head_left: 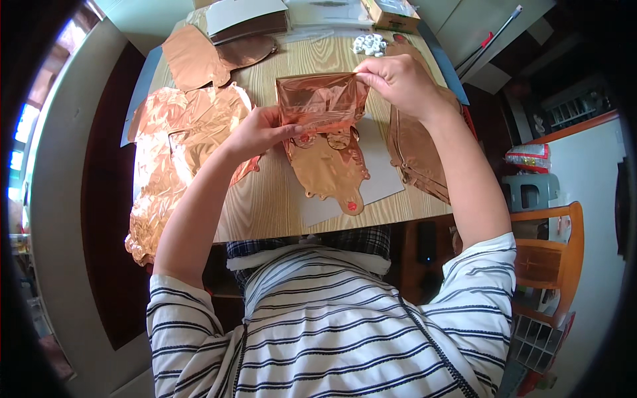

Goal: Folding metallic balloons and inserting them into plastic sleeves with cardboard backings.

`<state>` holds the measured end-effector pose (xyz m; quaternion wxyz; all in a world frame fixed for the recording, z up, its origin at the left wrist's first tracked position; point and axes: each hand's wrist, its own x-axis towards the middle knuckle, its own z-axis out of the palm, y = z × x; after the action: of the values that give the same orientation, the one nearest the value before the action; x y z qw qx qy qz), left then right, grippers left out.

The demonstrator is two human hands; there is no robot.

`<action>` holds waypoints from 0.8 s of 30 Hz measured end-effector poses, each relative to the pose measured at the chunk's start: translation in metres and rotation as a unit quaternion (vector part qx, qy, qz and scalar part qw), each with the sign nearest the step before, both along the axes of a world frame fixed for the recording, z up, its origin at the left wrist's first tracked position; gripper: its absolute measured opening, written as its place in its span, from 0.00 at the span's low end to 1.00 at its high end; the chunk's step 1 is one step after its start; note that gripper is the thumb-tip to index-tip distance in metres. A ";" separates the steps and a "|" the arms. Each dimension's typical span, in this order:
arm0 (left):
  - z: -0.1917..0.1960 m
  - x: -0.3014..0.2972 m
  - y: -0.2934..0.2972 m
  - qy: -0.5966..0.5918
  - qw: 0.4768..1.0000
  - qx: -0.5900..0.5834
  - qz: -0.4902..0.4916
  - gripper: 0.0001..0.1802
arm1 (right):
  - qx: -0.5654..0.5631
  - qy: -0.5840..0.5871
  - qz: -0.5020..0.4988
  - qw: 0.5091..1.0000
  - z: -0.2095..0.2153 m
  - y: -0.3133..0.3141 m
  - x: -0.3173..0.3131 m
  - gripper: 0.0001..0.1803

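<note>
A flat, uninflated copper-coloured foil balloon [325, 169] lies in front of me, its upper part folded over toward me. A rounded tab with a red spot points at the table's near edge. My right hand [401, 83] pinches the fold's far right corner between thumb and fingers. At the fold's left side, my left hand [262, 131] grips the foil with the thumb on top and the fingers partly hidden. Under the balloon's right side shows a pale grey board [381, 176] lying on the wooden table [259, 209].
Crumpled copper foil balloons [176, 142] spread over the table's left side and hang past its near edge. More flat foil pieces [421, 152] are stacked at the right. White small pieces [369, 44], a box [393, 16] and a board stack [247, 20] stand farther back. A wooden chair [541, 262] is at right.
</note>
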<state>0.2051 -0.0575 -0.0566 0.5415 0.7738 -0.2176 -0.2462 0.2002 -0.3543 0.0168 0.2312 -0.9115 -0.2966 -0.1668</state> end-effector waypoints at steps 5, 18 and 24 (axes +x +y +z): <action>-0.024 0.005 0.005 0.031 0.998 0.010 0.051 0.12 | -0.002 -0.003 0.011 1.000 -0.004 0.003 0.005 0.07; -0.041 0.012 0.003 -0.075 0.993 0.058 0.065 0.13 | -0.027 -0.191 0.096 0.977 -0.022 0.009 -0.023 0.05; -0.034 0.004 0.004 -0.189 0.973 0.124 0.055 0.12 | -0.019 -0.190 0.079 0.978 -0.021 0.009 -0.035 0.06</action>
<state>0.2093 -0.0532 -0.0910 0.4032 0.8781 -0.2414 -0.0901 0.1648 -0.3457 -0.0046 0.1656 -0.8411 -0.4095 -0.3121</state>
